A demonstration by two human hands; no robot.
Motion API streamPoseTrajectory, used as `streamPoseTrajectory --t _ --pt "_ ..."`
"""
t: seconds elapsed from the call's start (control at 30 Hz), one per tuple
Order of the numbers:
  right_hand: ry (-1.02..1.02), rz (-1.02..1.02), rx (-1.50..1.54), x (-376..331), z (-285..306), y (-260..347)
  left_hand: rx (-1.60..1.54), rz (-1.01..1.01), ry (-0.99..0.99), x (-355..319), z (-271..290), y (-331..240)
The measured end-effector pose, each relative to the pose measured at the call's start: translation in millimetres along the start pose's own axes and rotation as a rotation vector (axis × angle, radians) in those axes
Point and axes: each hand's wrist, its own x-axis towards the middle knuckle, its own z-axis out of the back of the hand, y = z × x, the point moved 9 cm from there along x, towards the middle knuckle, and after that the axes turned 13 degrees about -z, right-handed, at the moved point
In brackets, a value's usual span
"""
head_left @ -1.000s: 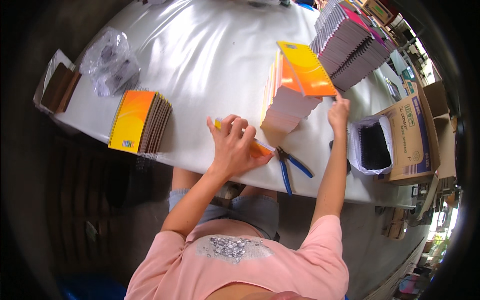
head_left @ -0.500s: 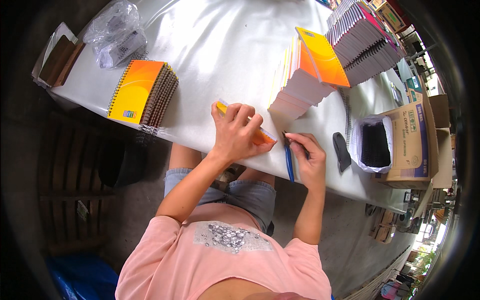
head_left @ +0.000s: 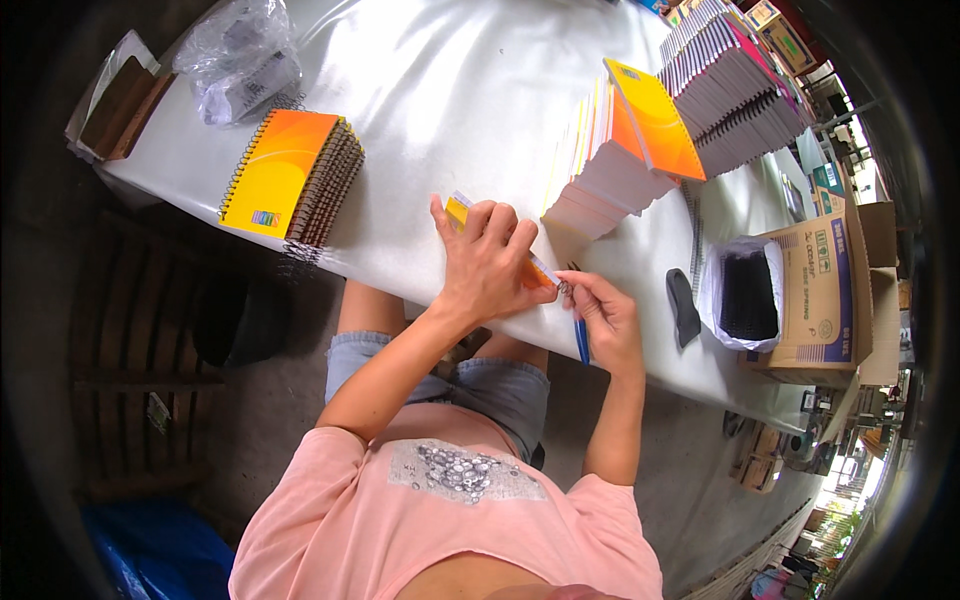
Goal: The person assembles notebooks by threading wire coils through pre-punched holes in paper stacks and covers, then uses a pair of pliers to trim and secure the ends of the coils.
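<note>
My left hand (head_left: 487,262) lies flat on a small orange notebook (head_left: 458,211) at the near edge of the white table (head_left: 440,110), pressing it down. My right hand (head_left: 603,315) is just to its right, shut on blue-handled pliers (head_left: 580,337) whose tip meets the notebook's right end. Most of the notebook is hidden under my left hand.
A finished stack of orange spiral notebooks (head_left: 290,178) sits to the left. A leaning row of unbound notebooks (head_left: 625,150) stands behind my hands, with a tall pile (head_left: 735,85) further back. A cardboard box with a bag of black spirals (head_left: 790,295) is at right. A plastic bag (head_left: 240,60) lies far left.
My right hand came down from the leaning row of notebooks, took up the blue pliers and brought them to the notebook's end. My left hand stayed on the notebook.
</note>
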Motion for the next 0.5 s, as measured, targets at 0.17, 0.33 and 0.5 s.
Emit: streamPoseTrajectory --t 0.17,0.33,0.5 --pt "-0.005 -0.125 -0.143 4 -10 6 0.046 0.057 0.015 -7 -5 1" --pt "-0.200 0.139 -0.145 -10 14 12 -0.088 -0.075 0.055 -7 6 -6" --pt "0.013 0.028 -0.233 -10 0 11 -0.027 -0.202 0.089 -12 2 -8"
